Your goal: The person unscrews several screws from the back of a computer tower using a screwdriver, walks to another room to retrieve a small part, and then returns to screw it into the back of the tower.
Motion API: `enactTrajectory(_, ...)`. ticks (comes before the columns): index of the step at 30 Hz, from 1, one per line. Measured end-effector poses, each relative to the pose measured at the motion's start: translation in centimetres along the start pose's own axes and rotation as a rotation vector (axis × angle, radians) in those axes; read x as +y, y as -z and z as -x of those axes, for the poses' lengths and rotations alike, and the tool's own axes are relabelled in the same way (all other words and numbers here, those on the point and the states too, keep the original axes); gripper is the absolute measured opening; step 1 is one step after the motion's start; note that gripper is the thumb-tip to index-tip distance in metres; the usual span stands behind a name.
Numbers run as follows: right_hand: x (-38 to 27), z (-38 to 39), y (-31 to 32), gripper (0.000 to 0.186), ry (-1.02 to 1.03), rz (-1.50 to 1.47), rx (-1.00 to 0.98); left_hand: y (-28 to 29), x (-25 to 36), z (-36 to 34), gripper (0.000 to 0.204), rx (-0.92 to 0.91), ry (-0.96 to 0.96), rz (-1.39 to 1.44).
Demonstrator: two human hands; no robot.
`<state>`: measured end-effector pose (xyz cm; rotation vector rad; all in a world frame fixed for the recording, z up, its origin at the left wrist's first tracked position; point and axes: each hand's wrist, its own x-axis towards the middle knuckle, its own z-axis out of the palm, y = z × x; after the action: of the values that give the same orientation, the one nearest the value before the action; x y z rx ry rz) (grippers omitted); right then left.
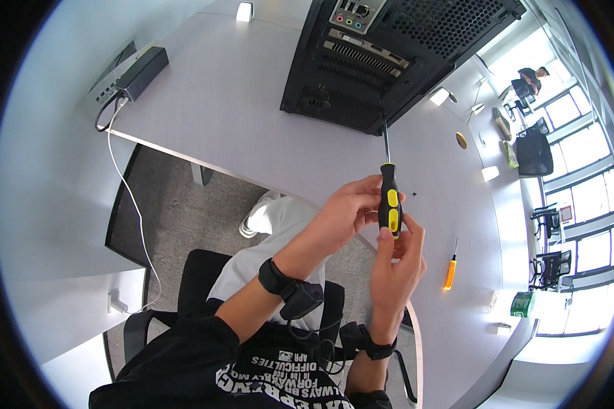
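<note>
A black-and-yellow screwdriver [389,198] points away from me, with its metal shaft reaching the lower rear corner of a black computer case [348,95]. My left hand [351,208] pinches the handle from the left near the shaft end. Lower down, my right hand [399,266] has its thumb and fingers closed around the butt of the handle. The tip meets the case's corner edge; whether it sits in a screw is too small to tell. The back panel, with ports, slots and a perforated grille, faces me.
An orange screwdriver [450,274] lies on the pale desk [211,88] to the right, and a tiny dark piece [415,194] nearer the case. A black power adapter [143,72] with a white cable [131,180] sits at the left. Far off at right is another person [527,82].
</note>
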<state>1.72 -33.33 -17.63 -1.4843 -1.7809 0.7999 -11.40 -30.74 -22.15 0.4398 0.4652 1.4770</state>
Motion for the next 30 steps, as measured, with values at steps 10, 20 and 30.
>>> enactTrajectory(10, 0.8, -0.5, -0.3, 0.048, 0.526, 0.245, 0.189, -0.7, 0.9, 0.2, 0.064, 0.032, -0.002, -0.311)
enactTrajectory(20, 0.7, -0.1, 0.2, 0.04, 0.175, -0.275, 0.147, -0.1, 0.0, 0.1, 0.06, 0.028, -0.037, -0.136)
enactTrajectory(30, -0.4, 0.0, -0.2, 0.05, 0.372, 0.079, 0.035, -0.2, 0.6, 0.3, 0.051, -0.03, 0.057, -0.046)
